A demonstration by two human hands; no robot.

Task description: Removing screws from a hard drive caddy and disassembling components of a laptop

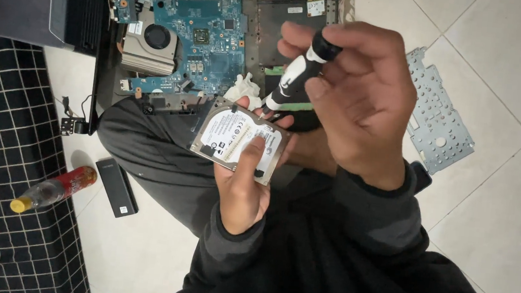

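Left hand (244,186) grips hard drive (239,139), centre frame; right hand (355,101) grasps black-and-white screwdriver (294,80) above it. Surrounding: blue circuit board (189,27) upper centre, perforated metal plate (436,111) right, bottle (56,189) lower left.

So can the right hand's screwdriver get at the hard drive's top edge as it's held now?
Probably yes: the left hand grips the hard drive from below, leaving its top edge bare, and the right hand holds the screwdriver right there.

Two bare hands, no gloves, rings or watch showing: left hand (245,189), right hand (355,101). Long dark grey knitted sleeves (373,222) on both arms, ribbed cuffs ending at wrists. Near, black fabric torso garment (349,286), soft folds. Left of hands, dark grey trouser leg (153,156), smooth cloth, few pale specks.
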